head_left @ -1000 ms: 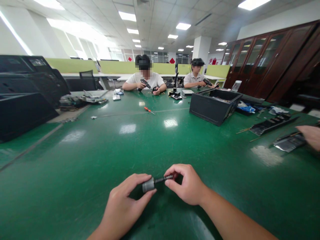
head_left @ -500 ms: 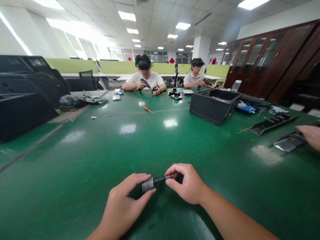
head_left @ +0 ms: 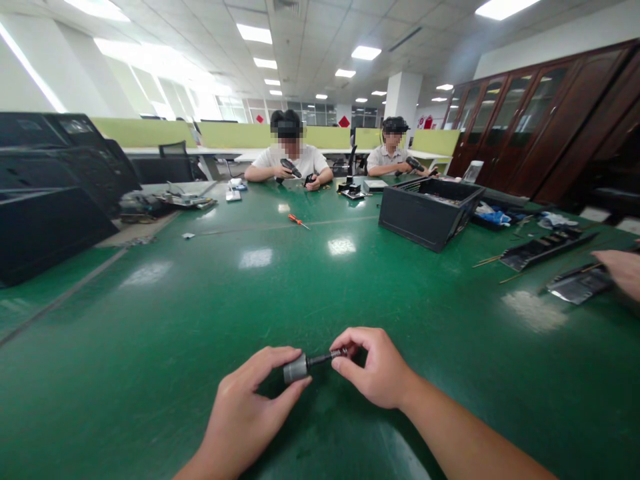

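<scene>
Between my two hands, just above the green table, is a small motor-like part [head_left: 296, 369]: a grey metal cylinder with a thin dark shaft running to the right. My left hand [head_left: 250, 400] has the cylinder between thumb and fingers. The far end of the shaft, which looks ridged or coiled, is pinched by the thumb and fingertips of my right hand [head_left: 375, 367]. The part lies nearly level, its right end slightly higher in view. My right fingers hide the tip of the shaft.
An orange-handled screwdriver [head_left: 296, 219] lies mid-table. A black computer case [head_left: 417, 217] stands to the right, near black metal pieces [head_left: 545, 248]. Across the table, two people hold power drills [head_left: 290, 167]. At the right edge, another person's hand [head_left: 623, 270] shows. Dark cases [head_left: 50, 233] stand left.
</scene>
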`<control>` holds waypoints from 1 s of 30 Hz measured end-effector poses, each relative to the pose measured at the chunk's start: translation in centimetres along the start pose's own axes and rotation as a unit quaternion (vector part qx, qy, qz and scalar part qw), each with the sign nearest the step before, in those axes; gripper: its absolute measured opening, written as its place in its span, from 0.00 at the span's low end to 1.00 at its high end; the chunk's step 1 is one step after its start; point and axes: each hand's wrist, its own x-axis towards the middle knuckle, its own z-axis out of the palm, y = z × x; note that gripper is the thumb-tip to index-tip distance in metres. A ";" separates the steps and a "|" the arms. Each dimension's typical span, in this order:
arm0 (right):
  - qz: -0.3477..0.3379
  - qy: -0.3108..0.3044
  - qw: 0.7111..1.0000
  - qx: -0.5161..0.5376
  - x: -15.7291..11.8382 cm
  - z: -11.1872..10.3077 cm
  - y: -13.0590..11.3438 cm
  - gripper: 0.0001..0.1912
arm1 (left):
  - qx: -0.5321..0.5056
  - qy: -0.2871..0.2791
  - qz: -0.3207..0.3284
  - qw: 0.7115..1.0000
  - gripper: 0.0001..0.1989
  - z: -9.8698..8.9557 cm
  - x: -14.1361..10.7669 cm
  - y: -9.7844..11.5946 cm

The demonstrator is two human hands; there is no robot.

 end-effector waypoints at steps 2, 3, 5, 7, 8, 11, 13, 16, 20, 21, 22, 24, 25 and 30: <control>0.001 -0.002 1.000 0.000 0.0 0.0 0.0 0.05 | 0.001 0.000 0.000 1.000 0.11 0.0 0.0 0.0; 0.001 -0.002 1.000 0.000 0.0 -0.1 0.0 0.05 | 0.001 0.001 0.000 1.000 0.11 0.0 0.0 0.0; 0.000 -0.001 1.000 -0.002 0.0 -0.1 0.0 0.05 | 0.003 0.001 0.000 1.000 0.11 0.0 -0.1 0.0; -0.002 0.000 1.000 -0.003 0.0 -0.1 0.0 0.04 | 0.005 0.003 0.001 1.000 0.11 -0.1 -0.1 -0.1; -0.003 0.000 1.000 -0.004 0.0 -0.1 0.0 0.04 | 0.006 0.004 0.001 1.000 0.11 -0.1 -0.1 -0.1; -0.003 0.000 1.000 -0.002 0.0 -0.1 0.0 0.04 | 0.006 0.003 0.002 1.000 0.11 -0.1 -0.1 -0.2; 0.000 0.002 1.000 0.000 0.1 -0.1 0.0 0.04 | 0.005 0.000 0.001 1.000 0.11 -0.1 0.0 -0.2; 0.003 0.005 1.000 0.003 0.1 0.0 0.1 0.04 | 0.003 0.003 0.001 1.000 0.11 -0.2 0.2 -0.1; 0.002 0.005 1.000 0.005 0.1 0.0 0.2 0.04 | 0.000 0.006 0.005 1.000 0.10 -0.2 0.3 0.0; 0.002 0.005 1.000 0.005 0.1 0.0 0.2 0.04 | 0.001 0.006 0.004 1.000 0.10 -0.2 0.2 0.0; 0.002 0.004 1.000 0.005 0.1 -0.1 0.1 0.04 | 0.002 0.005 0.002 1.000 0.11 -0.2 0.2 0.0; 0.002 0.003 1.000 0.004 0.1 -0.1 0.1 0.04 | 0.003 0.004 -0.002 1.000 0.11 -0.2 0.2 -0.1; 0.001 0.003 1.000 0.005 0.1 -0.1 0.1 0.04 | 0.003 0.004 -0.003 1.000 0.11 -0.2 0.1 -0.1; 0.002 0.003 1.000 0.005 0.2 -0.1 0.2 0.05 | -0.001 0.009 -0.001 1.000 0.10 -0.2 0.2 -0.2</control>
